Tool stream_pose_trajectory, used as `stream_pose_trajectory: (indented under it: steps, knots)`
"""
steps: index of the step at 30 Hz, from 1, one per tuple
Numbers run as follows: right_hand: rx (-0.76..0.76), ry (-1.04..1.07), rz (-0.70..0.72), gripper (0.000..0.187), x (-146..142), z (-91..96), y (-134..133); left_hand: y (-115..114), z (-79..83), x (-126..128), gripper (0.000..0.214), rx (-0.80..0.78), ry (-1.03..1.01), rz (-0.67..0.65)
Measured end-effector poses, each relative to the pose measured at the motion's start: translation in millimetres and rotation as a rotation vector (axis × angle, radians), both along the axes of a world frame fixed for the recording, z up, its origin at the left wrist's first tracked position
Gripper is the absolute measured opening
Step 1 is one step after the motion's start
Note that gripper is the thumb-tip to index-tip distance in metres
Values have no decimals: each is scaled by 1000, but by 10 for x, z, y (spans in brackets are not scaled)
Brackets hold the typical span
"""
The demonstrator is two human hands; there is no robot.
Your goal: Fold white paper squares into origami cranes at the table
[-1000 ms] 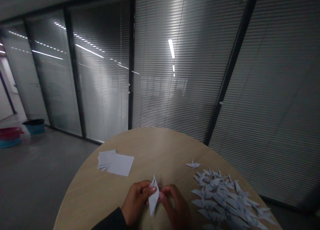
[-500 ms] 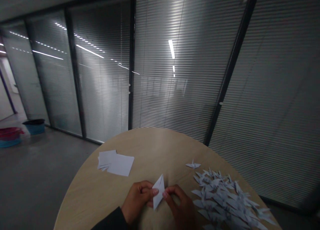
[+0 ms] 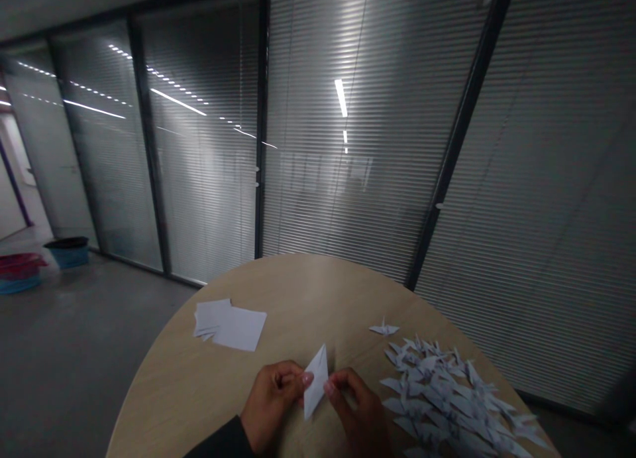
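Observation:
A small piece of white paper (image 3: 317, 378), folded into a long diamond with a slit near its upper tip, is held above the near part of the round wooden table (image 3: 308, 279). My left hand (image 3: 275, 400) pinches its left edge, thumb on the face and fingers behind. On the opposite side my right hand (image 3: 356, 405) has thumb and index finger closed at the right edge. To the right lies a heap of folded white paper cranes (image 3: 447, 398). One single paper crane (image 3: 384, 328) sits apart, just beyond the heap.
Several loose white paper sheets (image 3: 241, 327) lie overlapping on the table's left. Behind the table runs a glass partition with blinds (image 3: 342, 199). On the floor at far left stand a blue bin with a black liner (image 3: 69, 251) and one with a red liner (image 3: 20, 272).
The folded paper has tilted very slightly between my fingers. Both hands keep nearly the same place and grip, and the other things have not moved.

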State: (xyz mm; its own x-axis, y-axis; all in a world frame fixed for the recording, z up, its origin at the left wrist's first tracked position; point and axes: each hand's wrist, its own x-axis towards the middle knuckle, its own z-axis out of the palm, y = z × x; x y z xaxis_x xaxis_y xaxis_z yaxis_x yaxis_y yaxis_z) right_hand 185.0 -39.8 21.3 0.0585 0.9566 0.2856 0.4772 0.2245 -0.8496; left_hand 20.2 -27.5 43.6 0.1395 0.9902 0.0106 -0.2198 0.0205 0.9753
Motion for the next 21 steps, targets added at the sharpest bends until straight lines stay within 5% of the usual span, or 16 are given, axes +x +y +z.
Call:
stream_pose_trajectory:
  steps: [8, 15, 21]
  knots:
    - [-59, 56, -2, 35, -37, 21, -13, -12, 19, 38, 56, -15, -46, -215]
    - [-89, 263, 118, 38, -112, 18, 14, -59, -5, 41, 55, -60, 17, -250]
    - [-108, 114, 113, 42, -45, 58, -32, -101, -6, 74, 46, -107, 41, -307]
